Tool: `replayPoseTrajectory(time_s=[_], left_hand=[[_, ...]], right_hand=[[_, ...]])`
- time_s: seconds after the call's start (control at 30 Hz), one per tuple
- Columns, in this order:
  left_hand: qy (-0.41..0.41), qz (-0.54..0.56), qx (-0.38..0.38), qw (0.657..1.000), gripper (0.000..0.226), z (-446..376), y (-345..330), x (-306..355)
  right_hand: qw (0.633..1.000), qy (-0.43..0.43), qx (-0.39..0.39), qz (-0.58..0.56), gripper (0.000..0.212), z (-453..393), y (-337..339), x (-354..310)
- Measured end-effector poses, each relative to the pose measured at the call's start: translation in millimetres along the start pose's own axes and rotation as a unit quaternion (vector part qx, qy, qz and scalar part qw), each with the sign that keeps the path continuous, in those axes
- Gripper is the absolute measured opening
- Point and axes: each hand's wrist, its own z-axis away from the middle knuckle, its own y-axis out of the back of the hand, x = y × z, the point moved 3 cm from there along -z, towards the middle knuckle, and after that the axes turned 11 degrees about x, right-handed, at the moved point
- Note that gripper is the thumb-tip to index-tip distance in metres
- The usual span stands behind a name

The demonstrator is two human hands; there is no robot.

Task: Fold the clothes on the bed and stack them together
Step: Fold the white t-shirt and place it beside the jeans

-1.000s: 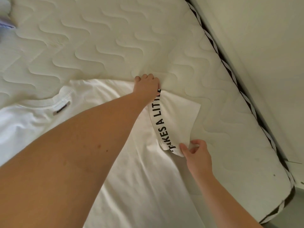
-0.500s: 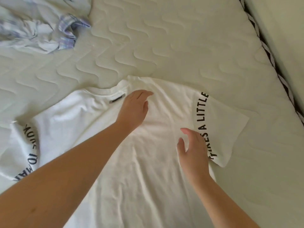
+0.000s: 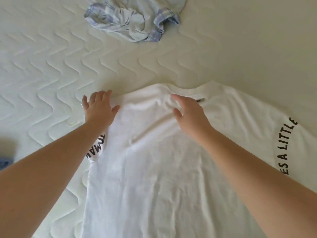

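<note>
A white t-shirt (image 3: 159, 165) lies flat on the quilted mattress (image 3: 51, 74), collar away from me. Its right sleeve with black lettering (image 3: 284, 146) is spread out; the left sleeve is tucked under, only some letters showing. My left hand (image 3: 98, 109) rests flat with fingers spread on the shirt's left shoulder edge. My right hand (image 3: 188, 110) hovers with fingers apart over bunched fabric beside the collar, holding nothing that I can see.
A crumpled pale blue and white garment (image 3: 135, 19) lies at the far side of the mattress. A bit of blue fabric (image 3: 5, 163) shows at the left edge.
Both hands have left the right sleeve and shifted to the shirt's left shoulder and collar. The view has swung left, and the left sleeve now lies tucked under.
</note>
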Motion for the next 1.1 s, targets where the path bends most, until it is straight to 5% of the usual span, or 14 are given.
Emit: replayPoseTrajectory(time_s=[0.23,0.4,0.53,0.67,0.77,0.87,1.03,1.1], left_hand=[[-0.008,-0.074,-0.052,0.996,0.05,-13.0,6.8,-58.2],[-0.159,0.027,-0.01,0.987,0.03,-11.6,15.4,-84.7],[-0.078,0.171,-0.024,0.982,0.019,-9.4,20.0,-102.4],[-0.047,0.082,-0.017,0.995,0.039,-6.6,7.4,-118.7],[-0.062,0.012,-0.095,0.993,0.065,-4.6,-3.3,-132.8],[-0.098,0.061,-0.14,0.983,0.071,0.6,-4.2,-146.8],[-0.207,0.196,-0.115,0.952,0.042,4.1,13.0,-147.7],[-0.18,0.233,-0.111,0.949,0.039,4.9,22.8,-143.5]], right_hand=[[0.972,0.14,-0.029,0.186,0.055,-74.0,-43.2,-29.7],[0.916,0.189,-0.083,0.343,0.042,-111.2,-50.8,-38.4],[0.936,0.183,-0.054,0.296,0.027,-125.7,-48.0,-50.3],[0.925,0.147,-0.01,0.351,0.022,-121.6,-57.4,-43.1],[0.947,0.108,0.051,0.299,0.036,-114.7,-69.6,-52.3],[0.968,0.16,-0.008,0.193,0.047,-107.7,-95.6,-80.5],[0.943,0.256,-0.106,0.184,0.055,-98.5,-142.1,-121.7],[0.94,0.263,-0.101,0.193,0.047,-98.0,-152.8,-131.2]])
